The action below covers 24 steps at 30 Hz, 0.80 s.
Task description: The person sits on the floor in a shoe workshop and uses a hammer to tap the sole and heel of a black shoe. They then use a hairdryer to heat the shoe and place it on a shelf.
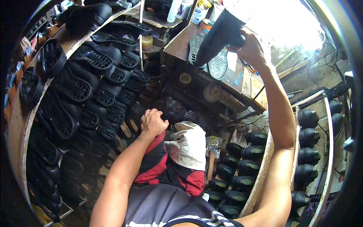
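Observation:
High over the workbench, my right hand is closed around one end of a black boot, whose dark toe points down and to the left. Under the boot, two shoe soles lie on the bench with their shiny faces up; the boot partly covers them. My left hand rests on my knee in red and black trousers, its fingers curled in and nothing visible in them. A white cloth is draped over my other leg.
Racks of black soles and shoes crowd the left side. On the right, a wooden rack carries rows of black shoes. A hammer stands beside my leg. Tins and bottles line the back of the workbench.

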Tool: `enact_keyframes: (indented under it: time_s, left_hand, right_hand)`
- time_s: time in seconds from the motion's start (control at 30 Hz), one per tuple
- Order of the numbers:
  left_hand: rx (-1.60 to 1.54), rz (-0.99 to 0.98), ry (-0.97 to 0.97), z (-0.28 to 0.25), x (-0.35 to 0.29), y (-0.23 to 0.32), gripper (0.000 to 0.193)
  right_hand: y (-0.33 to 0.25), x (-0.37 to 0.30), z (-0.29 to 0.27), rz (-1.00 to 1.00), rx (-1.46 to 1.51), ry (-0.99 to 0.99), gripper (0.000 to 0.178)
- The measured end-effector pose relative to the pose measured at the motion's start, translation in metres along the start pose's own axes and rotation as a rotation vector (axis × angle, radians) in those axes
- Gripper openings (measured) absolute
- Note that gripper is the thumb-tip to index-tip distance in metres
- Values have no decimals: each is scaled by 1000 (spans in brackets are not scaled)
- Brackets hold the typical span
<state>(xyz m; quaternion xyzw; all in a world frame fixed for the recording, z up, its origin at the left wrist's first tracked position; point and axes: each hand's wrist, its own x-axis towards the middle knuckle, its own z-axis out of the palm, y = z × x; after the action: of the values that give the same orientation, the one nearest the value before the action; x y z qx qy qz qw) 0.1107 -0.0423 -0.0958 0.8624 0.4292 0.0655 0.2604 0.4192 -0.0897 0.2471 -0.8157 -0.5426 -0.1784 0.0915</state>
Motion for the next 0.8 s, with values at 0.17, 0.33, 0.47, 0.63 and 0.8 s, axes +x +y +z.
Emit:
enact_keyframes:
  time_s: [0.17,0.33,0.47,0.63,0.8]
  left_hand:
    - [-5,-3,-5,-2,1,2,51]
    - [-15,6,2,-6,6,3,50]
    - [-25,24,10,-7,6,2,51]
    - [-36,9,-1,-7,7,0,53]
    - [-31,9,-14,-8,9,-1,53]
  right_hand:
    - [2,4,2,30,37,-14,83]
    - [13,39,26,33,83,-6,87]
    - [26,66,57,-30,166,141,53]
    - [41,96,86,-36,138,245,52]
    - [59,125,105,-39,227,131,54]
